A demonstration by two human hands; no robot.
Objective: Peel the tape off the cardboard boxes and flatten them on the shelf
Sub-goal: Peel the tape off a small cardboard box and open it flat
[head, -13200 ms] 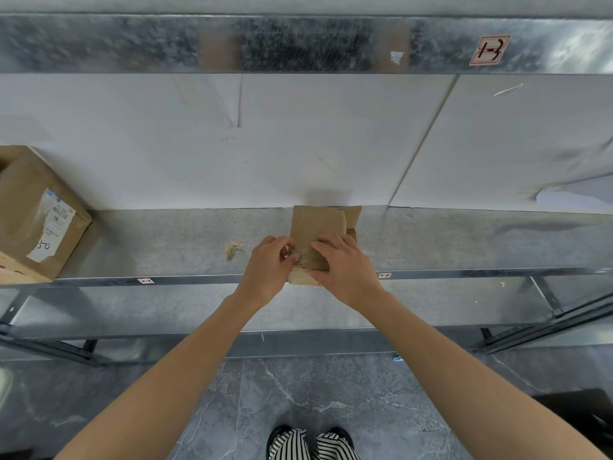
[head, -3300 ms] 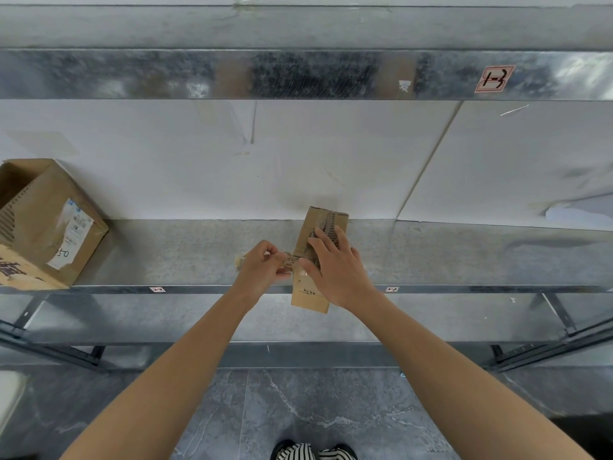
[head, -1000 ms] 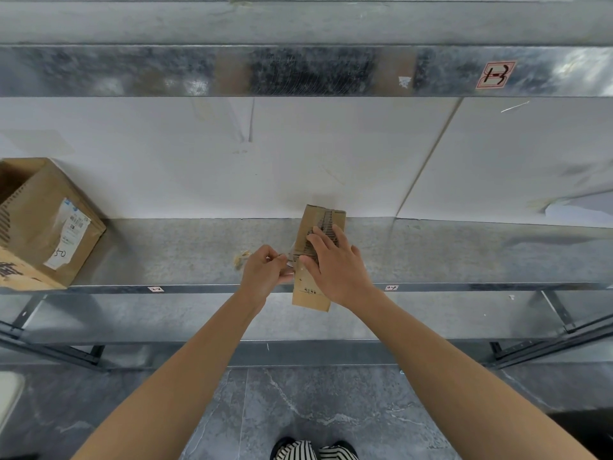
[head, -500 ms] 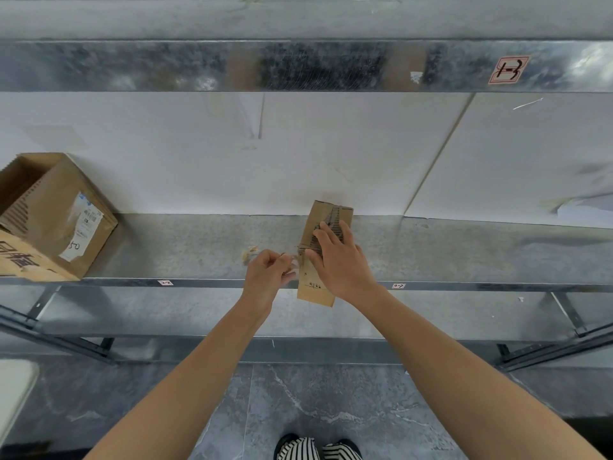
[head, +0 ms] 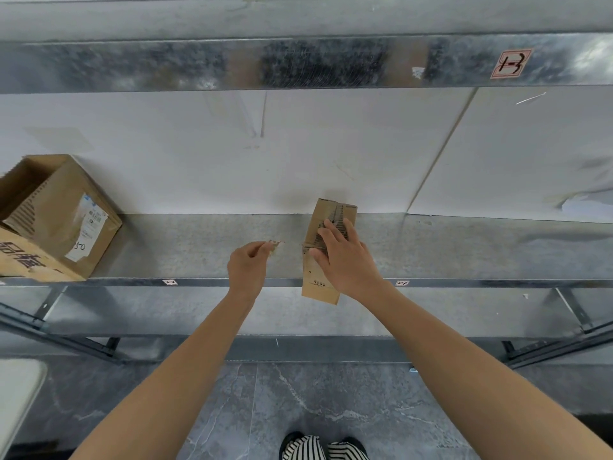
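While the right hand [head: 345, 260] presses its spread fingers flat on the small cardboard box [head: 320, 288], the left hand [head: 247, 267] hangs just to the left of it, thumb and fingertips pinching a ragged tape scrap [head: 273, 244] clear of the box. The box lies collapsed on the metal shelf [head: 199, 247], its near end jutting over the shelf's front edge and its far end close to the white back wall [head: 331, 154]. A larger cardboard box [head: 56, 220], open and labelled, sits well apart at the shelf's left end.
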